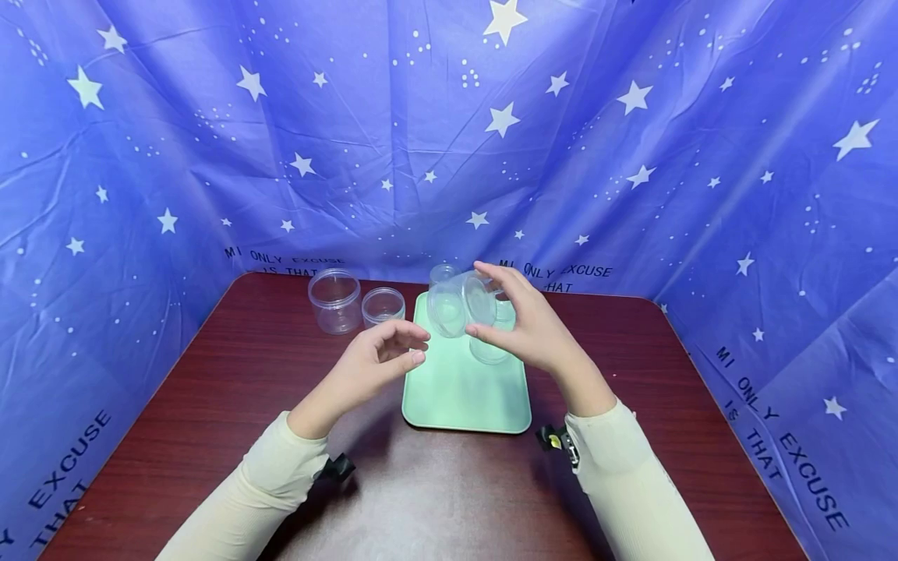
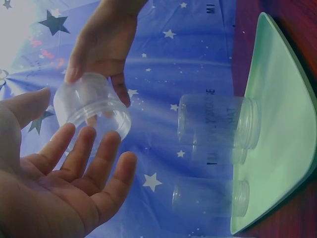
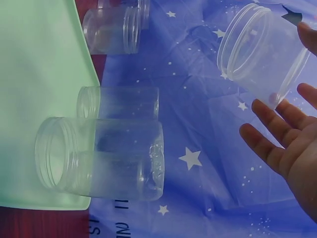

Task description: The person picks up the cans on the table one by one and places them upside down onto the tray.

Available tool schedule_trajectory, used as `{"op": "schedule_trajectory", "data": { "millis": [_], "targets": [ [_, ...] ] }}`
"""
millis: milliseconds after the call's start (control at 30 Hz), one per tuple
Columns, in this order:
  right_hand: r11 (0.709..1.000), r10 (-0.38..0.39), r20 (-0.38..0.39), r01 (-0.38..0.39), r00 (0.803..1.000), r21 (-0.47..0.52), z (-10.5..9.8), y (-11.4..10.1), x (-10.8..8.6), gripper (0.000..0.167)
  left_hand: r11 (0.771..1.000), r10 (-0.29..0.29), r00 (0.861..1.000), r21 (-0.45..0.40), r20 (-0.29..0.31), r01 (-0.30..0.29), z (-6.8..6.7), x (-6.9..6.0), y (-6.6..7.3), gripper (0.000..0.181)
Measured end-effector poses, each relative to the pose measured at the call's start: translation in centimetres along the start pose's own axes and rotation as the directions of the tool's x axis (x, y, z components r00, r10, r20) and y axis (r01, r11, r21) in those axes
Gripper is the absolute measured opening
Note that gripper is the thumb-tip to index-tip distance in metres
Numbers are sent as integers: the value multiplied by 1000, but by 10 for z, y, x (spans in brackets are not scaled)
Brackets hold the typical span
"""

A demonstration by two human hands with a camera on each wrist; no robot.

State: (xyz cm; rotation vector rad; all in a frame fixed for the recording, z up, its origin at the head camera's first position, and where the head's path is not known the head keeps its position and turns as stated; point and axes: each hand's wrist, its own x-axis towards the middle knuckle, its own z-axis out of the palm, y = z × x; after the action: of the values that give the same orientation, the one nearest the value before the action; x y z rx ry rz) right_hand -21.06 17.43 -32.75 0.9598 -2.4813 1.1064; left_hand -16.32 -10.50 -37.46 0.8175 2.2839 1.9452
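Above the green tray [image 1: 463, 397], my right hand [image 1: 529, 323] grips a clear jar [image 1: 452, 304] by its base end, thumb on one side and fingers on the other. The jar is tilted, its threaded mouth facing left, and it looks empty in the right wrist view [image 3: 262, 54]. My left hand [image 1: 375, 362] is raised to the left of that jar with relaxed, slightly bent fingers and holds nothing. In the left wrist view its fingertips overlap the jar; whether they touch it I cannot tell.
Several clear jars stand mouth down on the tray, one large [image 3: 119, 158] and one narrower [image 3: 129, 101]. Left of the tray, a wide clear jar [image 1: 335, 304] and a smaller one [image 1: 383, 306] stand on the dark red table [image 1: 245, 374]. A blue star-patterned cloth [image 1: 393, 156] surrounds the table.
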Motion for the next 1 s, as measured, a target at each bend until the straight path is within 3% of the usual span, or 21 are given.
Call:
{"op": "schedule_trajectory", "data": {
  "millis": [467,1000],
  "targets": [
    [991,102,109,-91,989,-99,10,16,26,84,1000,7,1000,5,-17,-7,-2,1,-3,22],
    [966,190,226,-141,955,-217,28,26,48,88,1000,5,1000,-16,-3,-5,0,1,-2,24]
  ]
}}
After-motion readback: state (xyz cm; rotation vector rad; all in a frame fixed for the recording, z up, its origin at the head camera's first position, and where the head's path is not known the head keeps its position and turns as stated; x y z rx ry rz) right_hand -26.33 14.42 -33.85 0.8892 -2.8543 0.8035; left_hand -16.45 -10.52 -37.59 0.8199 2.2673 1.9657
